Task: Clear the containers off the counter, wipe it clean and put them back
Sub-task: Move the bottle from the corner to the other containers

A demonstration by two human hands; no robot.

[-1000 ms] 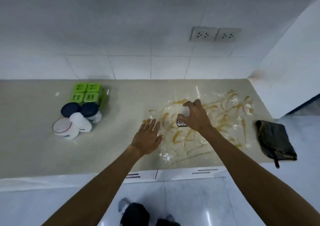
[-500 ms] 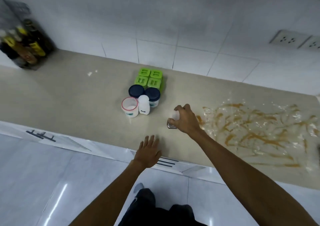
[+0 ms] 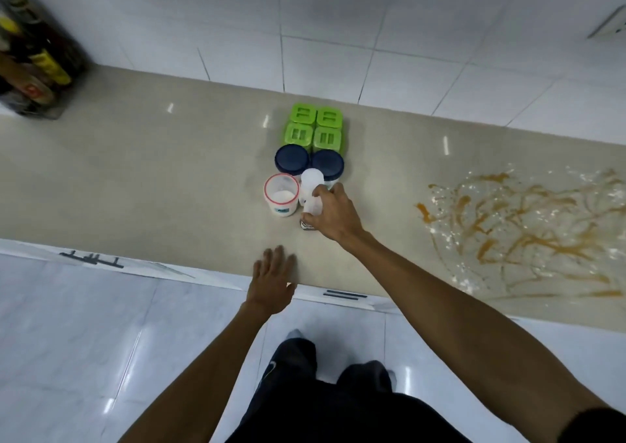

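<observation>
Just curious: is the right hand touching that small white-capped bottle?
Touching. The head view shows the right hand wrapped around the small white-capped bottle, fingers over its cap.

— What colours are on the counter (image 3: 152, 178)?

— It's beige, and I see four bright green lids (image 3: 314, 128), two navy lids (image 3: 309, 162), a white tub with a red rim (image 3: 282, 194), and a white bottle (image 3: 311, 181).

— And the mess?

— Orange-brown streaks with white specks (image 3: 521, 232). My fingers hide most of a white-capped bottle (image 3: 312, 209); its base is striped black and white.

— The wall?

— White tiles (image 3: 338, 25) with grey grout.
</observation>
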